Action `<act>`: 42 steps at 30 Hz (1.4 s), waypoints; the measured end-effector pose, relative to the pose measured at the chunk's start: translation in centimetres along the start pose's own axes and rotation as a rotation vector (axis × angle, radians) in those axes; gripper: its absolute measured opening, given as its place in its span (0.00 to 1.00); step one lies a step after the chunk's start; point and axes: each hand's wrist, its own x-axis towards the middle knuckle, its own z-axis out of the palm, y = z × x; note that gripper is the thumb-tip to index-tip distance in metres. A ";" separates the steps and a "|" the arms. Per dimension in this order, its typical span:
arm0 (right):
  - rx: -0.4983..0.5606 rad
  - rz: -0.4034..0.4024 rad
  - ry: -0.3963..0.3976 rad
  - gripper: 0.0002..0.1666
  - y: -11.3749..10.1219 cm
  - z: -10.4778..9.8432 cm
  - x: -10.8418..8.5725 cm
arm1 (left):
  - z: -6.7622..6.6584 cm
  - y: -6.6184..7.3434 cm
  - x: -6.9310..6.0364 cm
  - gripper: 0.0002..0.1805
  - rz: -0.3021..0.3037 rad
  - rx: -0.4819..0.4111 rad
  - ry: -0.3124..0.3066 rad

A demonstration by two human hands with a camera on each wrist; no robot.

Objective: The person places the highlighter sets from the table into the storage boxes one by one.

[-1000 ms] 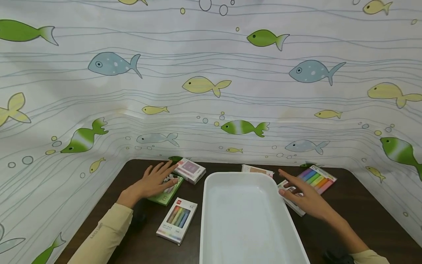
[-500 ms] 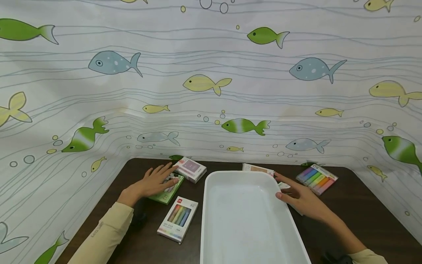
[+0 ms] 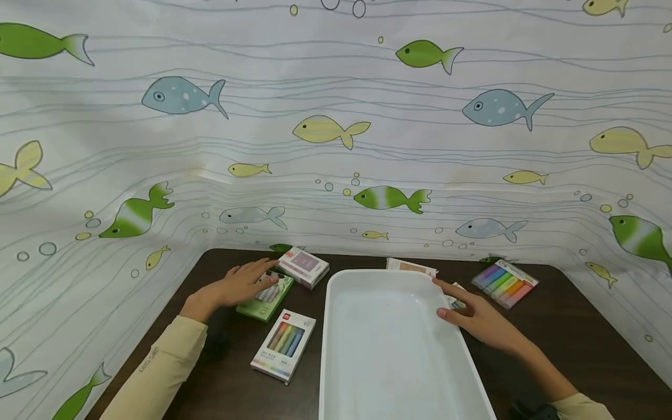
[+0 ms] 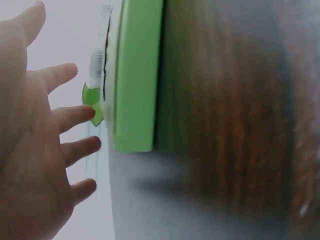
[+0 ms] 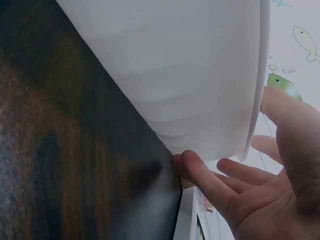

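Note:
My left hand (image 3: pixel 234 286) hovers over a green box (image 3: pixel 259 310) with white stick shapes printed on it, its fingers spread and relaxed. In the left wrist view, the fingers show apart from the green box (image 4: pixel 137 75), holding nothing. My right hand (image 3: pixel 480 318) is at the far right side of a white rectangular tray (image 3: pixel 388 344). Its thumb and index fingertip lie at the tray's rim in the head view. In the right wrist view, the lower fingers (image 5: pixel 200 175) are beside the outer wall near the bottom, loosely bent. Contact there is hard to tell.
Several boxes lie on the dark table (image 3: pixel 210 385): a white box of coloured sticks (image 3: pixel 283 345), a white and mauve box (image 3: pixel 303 267), a box behind the tray (image 3: pixel 412 268) and a rainbow-coloured pack (image 3: pixel 505 284). Another box (image 3: pixel 455 300) is mostly hidden under my right hand. Fish-patterned cloth surrounds the table.
My right hand has moved left from over the right-hand box to the tray's rim. My left hand has shifted slightly left, uncovering more of the green box. The tray appears unmoved.

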 end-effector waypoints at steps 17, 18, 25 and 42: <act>-0.003 0.052 0.003 0.40 0.0 0.4 -0.3 | -0.7 -1.8 -0.6 0.42 -0.046 -0.082 -0.051; 0.000 0.050 0.003 0.40 0.0 0.4 -0.3 | -0.7 -1.8 -0.7 0.41 -0.043 -0.101 -0.061; 0.022 0.040 -0.010 0.41 -0.1 0.4 -0.1 | -0.9 -2.5 -1.0 0.40 -0.029 -0.161 -0.089; 0.015 0.060 -0.028 0.39 0.3 0.3 -0.2 | -0.6 -3.9 -0.5 0.45 0.111 -0.105 -0.061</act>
